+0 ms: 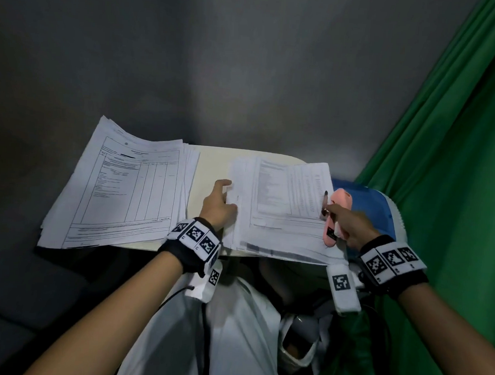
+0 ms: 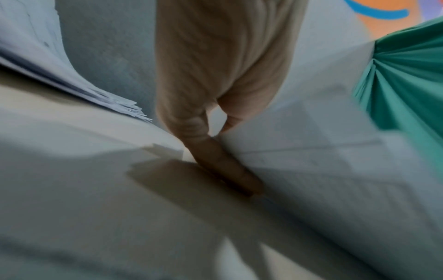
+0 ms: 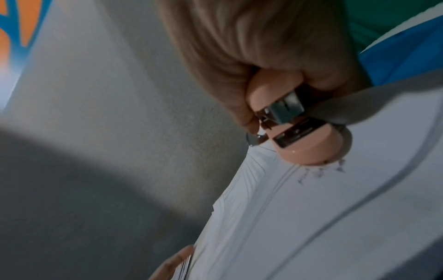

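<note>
Pink plastic marked the stapler [image 1: 342,198], its mouth set over the right edge of the sheaf [image 1: 279,212]; the right hand [image 1: 350,224] hid its middle, fingers clenched round it. The left hand [image 1: 218,206] pinched the sheaf's left edge. The sheaf lay on the pale counter [image 1: 210,168], overhanging a blue-topped object [image 1: 374,211], with a second stack [image 1: 126,186] well apart on the left and a green curtain [image 1: 442,169] near the right hand.
</note>
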Demonstrator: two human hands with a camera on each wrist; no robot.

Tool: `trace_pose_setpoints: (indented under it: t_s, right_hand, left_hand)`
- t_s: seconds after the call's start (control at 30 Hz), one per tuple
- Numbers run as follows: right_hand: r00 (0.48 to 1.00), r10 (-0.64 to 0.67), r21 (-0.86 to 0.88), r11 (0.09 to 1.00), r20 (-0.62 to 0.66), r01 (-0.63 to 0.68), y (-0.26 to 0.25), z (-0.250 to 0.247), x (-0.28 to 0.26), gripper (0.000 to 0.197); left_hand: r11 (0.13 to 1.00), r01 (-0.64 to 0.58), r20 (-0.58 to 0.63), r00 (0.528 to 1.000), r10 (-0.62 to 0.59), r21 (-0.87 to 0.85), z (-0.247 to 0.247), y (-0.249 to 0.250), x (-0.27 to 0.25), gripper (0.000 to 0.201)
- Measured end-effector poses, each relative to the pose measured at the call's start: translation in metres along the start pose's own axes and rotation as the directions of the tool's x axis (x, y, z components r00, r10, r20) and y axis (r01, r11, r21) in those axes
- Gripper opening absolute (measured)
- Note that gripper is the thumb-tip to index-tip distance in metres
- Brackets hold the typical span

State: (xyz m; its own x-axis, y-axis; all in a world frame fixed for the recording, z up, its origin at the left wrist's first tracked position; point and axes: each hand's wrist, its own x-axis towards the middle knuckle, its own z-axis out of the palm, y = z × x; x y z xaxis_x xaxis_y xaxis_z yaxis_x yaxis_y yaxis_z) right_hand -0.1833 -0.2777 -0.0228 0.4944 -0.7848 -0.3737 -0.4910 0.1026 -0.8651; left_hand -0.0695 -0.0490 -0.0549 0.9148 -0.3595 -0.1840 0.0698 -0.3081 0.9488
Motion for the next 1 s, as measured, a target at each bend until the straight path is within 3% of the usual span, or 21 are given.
trace_pose_setpoints:
  t_s: [0.13,0.33,0.43,0.5,0.6,0.67,0.73,0.8,0.9,1.0]
  right_hand:
    - [0.998,-0.038,-0.102,0.994,0.046,0.043,0.000,0.012,-0.004,0.027]
    - [0.990,-0.099,-0.217,0.969,0.099,0.119,0.000,0.020,-0.004,0.029]
    - [0.983,-0.163,-0.145,0.974,0.091,0.175,-0.004,0.014,-0.002,0.041]
    - [0.965,-0.196,-0.065,0.976,0.175,0.210,-0.012,0.008,-0.001,0.045]
    - [0.900,-0.291,0.200,0.951,0.325,0.235,-0.033,0.004,-0.008,0.032]
    - [0.844,-0.397,0.304,0.906,0.362,0.296,-0.051,0.006,-0.019,0.022]
    - [0.781,-0.521,0.341,0.844,0.344,0.413,-0.068,0.013,-0.034,0.013]
    - [0.730,-0.622,0.362,0.774,0.283,0.519,-0.079,0.021,-0.048,0.003]
    - [0.650,-0.738,0.334,0.668,0.181,0.665,-0.085,0.032,-0.062,0.015]
    - [0.595,-0.793,0.305,0.603,0.130,0.737,-0.079,0.035,-0.068,0.041]
  left_hand:
    - [0.996,0.003,0.020,1.000,-0.005,0.084,0.005,0.006,0.006,0.039]
    - [0.992,-0.114,0.123,0.987,0.107,0.052,0.008,0.006,0.009,0.057]
    - [0.967,-0.232,0.071,0.968,0.240,-0.107,-0.001,0.006,0.004,0.055]
    - [0.930,-0.359,0.038,0.931,0.362,-0.079,-0.014,0.011,0.000,0.055]
    - [0.841,-0.506,0.031,0.853,0.520,-0.194,-0.033,0.024,-0.001,0.072]
    - [0.812,-0.534,-0.009,0.837,0.547,-0.236,-0.039,0.033,0.003,0.082]
    - [0.789,-0.576,-0.062,0.814,0.578,-0.214,-0.042,0.045,0.006,0.081]
    - [0.759,-0.632,-0.117,0.775,0.621,-0.157,-0.043,0.062,0.006,0.066]
    - [0.702,-0.709,-0.225,0.695,0.683,-0.061,-0.043,0.081,0.005,0.040]
    - [0.646,-0.763,-0.329,0.615,0.716,-0.021,-0.045,0.088,0.002,0.025]
